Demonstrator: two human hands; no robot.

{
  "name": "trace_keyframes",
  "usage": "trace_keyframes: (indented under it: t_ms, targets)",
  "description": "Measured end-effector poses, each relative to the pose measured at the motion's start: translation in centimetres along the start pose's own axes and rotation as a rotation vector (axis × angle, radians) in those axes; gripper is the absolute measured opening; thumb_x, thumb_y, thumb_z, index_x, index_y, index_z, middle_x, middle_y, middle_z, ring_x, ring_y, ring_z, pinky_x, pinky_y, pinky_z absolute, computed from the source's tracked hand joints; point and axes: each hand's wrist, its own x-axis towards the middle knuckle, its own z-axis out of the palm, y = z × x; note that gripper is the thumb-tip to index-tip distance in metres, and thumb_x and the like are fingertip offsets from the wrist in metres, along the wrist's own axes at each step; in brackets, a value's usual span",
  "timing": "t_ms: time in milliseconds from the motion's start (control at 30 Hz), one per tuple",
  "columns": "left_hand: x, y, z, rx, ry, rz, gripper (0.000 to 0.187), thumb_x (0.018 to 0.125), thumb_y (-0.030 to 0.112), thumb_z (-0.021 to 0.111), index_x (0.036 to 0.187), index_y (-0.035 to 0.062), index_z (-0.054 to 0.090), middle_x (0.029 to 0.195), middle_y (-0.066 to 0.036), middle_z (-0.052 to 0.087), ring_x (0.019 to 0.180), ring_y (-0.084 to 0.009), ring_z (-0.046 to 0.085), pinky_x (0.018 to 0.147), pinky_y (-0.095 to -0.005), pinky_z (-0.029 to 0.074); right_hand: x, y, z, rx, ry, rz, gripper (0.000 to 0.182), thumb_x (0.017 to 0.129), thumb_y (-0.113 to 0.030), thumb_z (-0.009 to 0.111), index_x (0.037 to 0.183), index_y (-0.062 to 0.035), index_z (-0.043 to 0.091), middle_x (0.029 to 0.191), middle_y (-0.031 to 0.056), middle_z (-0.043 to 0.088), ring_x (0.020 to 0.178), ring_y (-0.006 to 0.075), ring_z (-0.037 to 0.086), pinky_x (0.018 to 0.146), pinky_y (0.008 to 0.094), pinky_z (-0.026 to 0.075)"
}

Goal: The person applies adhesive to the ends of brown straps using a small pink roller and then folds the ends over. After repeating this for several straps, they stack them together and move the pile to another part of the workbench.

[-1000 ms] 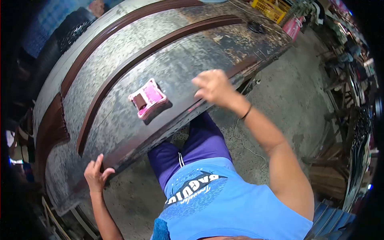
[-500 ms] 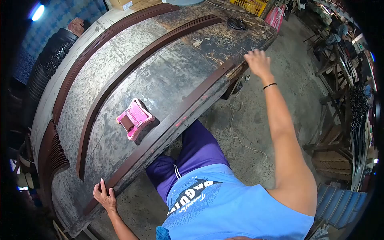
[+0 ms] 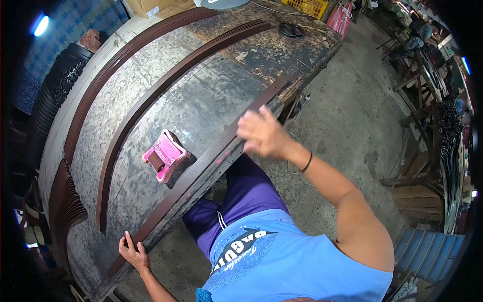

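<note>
A long dark brown strip (image 3: pixel 173 200) lies along the near edge of the worktable. At its lower left end rests my left hand (image 3: pixel 135 254), fingers spread, the tips on the strip. My right hand (image 3: pixel 265 135) is over the upper half of the same strip, fingers stretched out and slightly blurred, with nothing seen in them. Between the strips sits a pink box-like object (image 3: pixel 173 151) with a scalloped edge and a small brown piece (image 3: pixel 154 161) on it.
Curved stacks of brown strips (image 3: pixel 132 117) lie farther back on the worn worktable (image 3: pixel 201 103). More strips fan out at the left (image 3: pixel 70 201). A black coil (image 3: pixel 291 30) is at the far end. Wooden racks (image 3: pixel 420 178) stand across the concrete floor.
My right hand has come from beyond the strip's upper right end, down and left to over the strip. My left hand stays at the lower end.
</note>
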Motion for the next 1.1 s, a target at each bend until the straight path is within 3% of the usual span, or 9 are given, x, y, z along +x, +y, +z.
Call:
trace_keyframes:
  t_ms: [67, 133, 200, 300, 400, 500, 733, 900, 1100]
  targets:
    - [-0.2, -0.2, 0.0, -0.001, 0.0, -0.002, 0.055, 0.089, 0.039, 0.051, 0.138, 0.0143, 0.051, 0.129, -0.014, 0.044, 0.119, -0.0317, 0.04, 0.103, -0.0461, 0.031, 1.3, 4.1, -2.8, -0.004, 0.15, 0.353, 0.038, 0.087, -0.039, 0.061, 0.11, -0.0094, 0.063, 0.113, 0.0127, 0.061, 0.109, 0.0318, 0.053, 0.088, 0.0507, 0.039]
    - [-0.2, -0.7, 0.5, -0.031, 0.054, 0.027, 0.055, 0.087, 0.036, 0.055, 0.135, 0.0115, 0.053, 0.128, -0.015, 0.045, 0.118, -0.0331, 0.042, 0.102, -0.0468, 0.032, -1.2, 10.5, -0.3, -0.313, 0.272, 0.618, 0.054, 0.086, -0.041, 0.06, 0.123, -0.001, 0.053, 0.131, 0.0202, 0.049, 0.121, 0.0408, 0.043, 0.095, 0.0528, 0.037]
    - [0.0, -0.1, 0.6, -0.111, 0.101, 0.106, 0.052, 0.084, 0.032, 0.06, 0.13, 0.0078, 0.056, 0.124, -0.017, 0.047, 0.117, -0.0349, 0.044, 0.101, -0.0481, 0.033, -1.9, 12.6, -0.3, -0.141, 0.133, 0.877, 0.063, 0.088, -0.048, 0.057, 0.131, -0.0022, 0.051, 0.145, 0.0225, 0.037, 0.136, 0.0422, 0.027, 0.108, 0.0569, 0.023]
    - [2.4, 6.5, -0.6, -0.229, 0.241, 0.258, 0.045, 0.078, 0.016, 0.067, 0.12, 0.0036, 0.061, 0.122, -0.018, 0.05, 0.116, -0.0364, 0.047, 0.1, -0.0469, 0.037, -1.5, 12.4, -0.3, -0.112, 0.154, 0.859, 0.058, 0.087, -0.042, 0.061, 0.129, -0.0031, 0.054, 0.139, 0.0224, 0.045, 0.132, 0.0403, 0.036, 0.106, 0.053, 0.029]
    - [5.8, 15.8, -3.1, -0.499, 0.271, 0.371, 0.043, 0.075, 0.001, 0.068, 0.118, 0.0011, 0.063, 0.122, -0.017, 0.051, 0.114, -0.0336, 0.05, 0.099, -0.0432, 0.039, -0.7, 10.8, -0.9, 0.133, 0.437, 0.79, 0.05, 0.086, -0.026, 0.067, 0.128, -0.0043, 0.054, 0.118, 0.0173, 0.061, 0.109, 0.0289, 0.058, 0.094, 0.0415, 0.044]
    - [9.7, 24.2, -4.2, -0.707, 0.305, 0.532, 0.044, 0.072, 0.002, 0.069, 0.116, 0.0004, 0.064, 0.119, -0.018, 0.054, 0.113, -0.0326, 0.052, 0.098, -0.0419, 0.041, 1.4, 7.4, -3.3, 0.638, 0.698, 0.754, 0.05, 0.083, -0.002, 0.068, 0.13, -0.0048, 0.052, 0.084, 0.0034, 0.063, 0.071, 0.0077, 0.057, 0.067, 0.024, 0.05]
    - [17.6, 40.0, -7.4, -1.063, 0.264, 0.765, 0.058, 0.075, 0.002, 0.07, 0.13, 0.0019, 0.054, 0.125, -0.02, 0.051, 0.114, -0.0336, 0.053, 0.095, -0.0384, 0.045, 5.6, 0.2, -9.2, 0.578, 0.752, 0.544, 0.056, 0.084, 0.0, 0.068, 0.136, -0.0066, 0.048, 0.089, 0.006, 0.067, 0.079, 0.009, 0.061, 0.07, 0.0258, 0.052]
    - [19.4, 46.1, -7.8, -1.333, 0.234, 0.861, 0.072, 0.079, -0.004, 0.063, 0.145, 0.0037, 0.034, 0.129, -0.021, 0.049, 0.119, -0.0349, 0.052, 0.097, -0.0377, 0.045, 7.8, -3.5, -10.8, 0.367, 0.747, 0.256, 0.042, 0.081, 0.001, 0.07, 0.122, -0.0052, 0.063, 0.096, 0.0089, 0.069, 0.08, 0.0165, 0.066, 0.071, 0.0277, 0.054]
    - [19.9, 46.7, -5.9, -1.523, 0.111, 0.701, 0.042, 0.092, -0.006, 0.045, 0.133, 0.0009, 0.045, 0.105, -0.011, 0.063, 0.096, -0.0172, 0.061, 0.082, -0.0278, 0.047, 9.2, -4.1, -10.7, 0.264, 0.716, 0.113, 0.034, 0.08, 0.001, 0.07, 0.113, -0.0048, 0.067, 0.099, 0.011, 0.068, 0.084, 0.022, 0.067, 0.071, 0.0294, 0.056]
